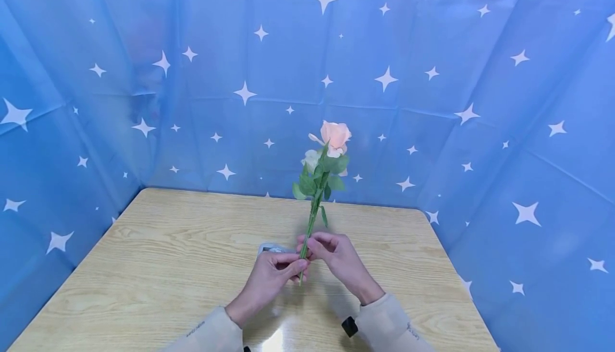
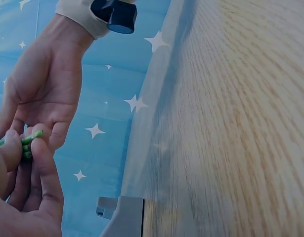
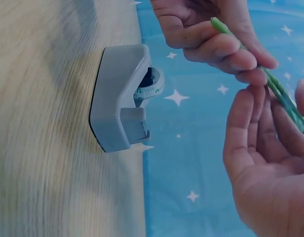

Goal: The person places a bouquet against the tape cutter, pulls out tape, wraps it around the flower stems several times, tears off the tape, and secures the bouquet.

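Note:
Above the table stands a small bunch of roses, a pink rose (image 1: 336, 137) and a white rose (image 1: 311, 159) among green leaves (image 1: 331, 165). My left hand (image 1: 276, 274) pinches the green stems (image 1: 313, 210) near their lower ends, thumb against fingers. Just higher up, my right hand (image 1: 343, 261) holds the same stems between thumb and fingers, close beside the left fingertips. In the left wrist view several cut stem ends (image 2: 27, 148) poke out between the left fingers. The bunch leans slightly right at the top in the head view.
A grey tape dispenser (image 3: 119, 98) with a roll of tape (image 3: 151, 86) stands on the wood-grain table (image 1: 192, 245), partly hidden behind my left hand in the head view. Blue star-patterned curtains (image 1: 288, 47) enclose the table's back and sides.

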Demonstrator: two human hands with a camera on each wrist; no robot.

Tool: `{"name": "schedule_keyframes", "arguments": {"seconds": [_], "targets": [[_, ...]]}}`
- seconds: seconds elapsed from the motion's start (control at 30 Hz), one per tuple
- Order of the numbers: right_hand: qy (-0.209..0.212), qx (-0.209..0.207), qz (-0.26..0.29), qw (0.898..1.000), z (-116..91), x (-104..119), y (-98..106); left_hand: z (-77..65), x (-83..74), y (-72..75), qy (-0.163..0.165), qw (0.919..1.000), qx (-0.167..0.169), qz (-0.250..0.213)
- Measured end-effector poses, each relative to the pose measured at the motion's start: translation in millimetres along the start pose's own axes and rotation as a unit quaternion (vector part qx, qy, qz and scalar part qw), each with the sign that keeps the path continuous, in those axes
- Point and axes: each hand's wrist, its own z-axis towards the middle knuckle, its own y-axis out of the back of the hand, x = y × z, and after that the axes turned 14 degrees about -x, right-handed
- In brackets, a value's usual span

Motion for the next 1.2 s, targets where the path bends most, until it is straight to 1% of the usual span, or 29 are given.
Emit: {"name": "schedule_keyframes", "arguments": {"seconds": [0.1, 0.27, 0.43, 0.6, 0.73, 0.8, 0.9, 0.97, 1.03, 1.1, 1.2], "targets": [[0.007, -0.018, -0.007, 1.0, 1, 1, -4, 0.2, -0.2, -1.3, -0.008, 0.9997, -0.021, 0.012], [0.007, -0.038, -0.013, 0.999, 2, 3, -7, -0.7, -2.1, -3.9, -0.002, 0.9988, -0.045, 0.022], [0.022, -0.041, -0.028, 0.999, 1, 3, -7, -1.6, -3.2, -5.3, -0.001, 0.9989, -0.041, 0.022], [0.042, -0.046, -0.024, 0.998, 0, 2, -7, 0.7, -4.3, -5.7, 0.011, 0.9997, -0.018, 0.008], [0.049, -0.046, -0.017, 0.998, 0, 0, -7, 2.0, -4.7, -3.1, 0.029, 0.9995, 0.008, -0.008], [0.051, -0.043, -0.015, 0.998, 0, -1, -6, 2.4, -4.8, 0.0, 0.044, 0.9986, 0.025, -0.012], [0.051, -0.038, -0.012, 0.998, 0, -1, -6, 3.4, -4.9, 5.1, 0.081, 0.995, 0.053, -0.027], [0.05, -0.036, -0.013, 0.998, 0, 0, -6, 4.6, -4.8, 8.1, 0.109, 0.9905, 0.071, -0.045], [0.048, -0.036, -0.016, 0.998, 0, 0, -6, 6.1, -4.4, 10.0, 0.128, 0.9859, 0.088, -0.063], [0.048, -0.036, -0.02, 0.998, 0, 1, -6, 7.3, -3.8, 11.4, 0.14, 0.9819, 0.101, -0.077], [0.044, -0.035, -0.023, 0.998, 0, 1, -7, 8.4, -3.0, 12.7, 0.14, 0.9805, 0.111, -0.082]]}}
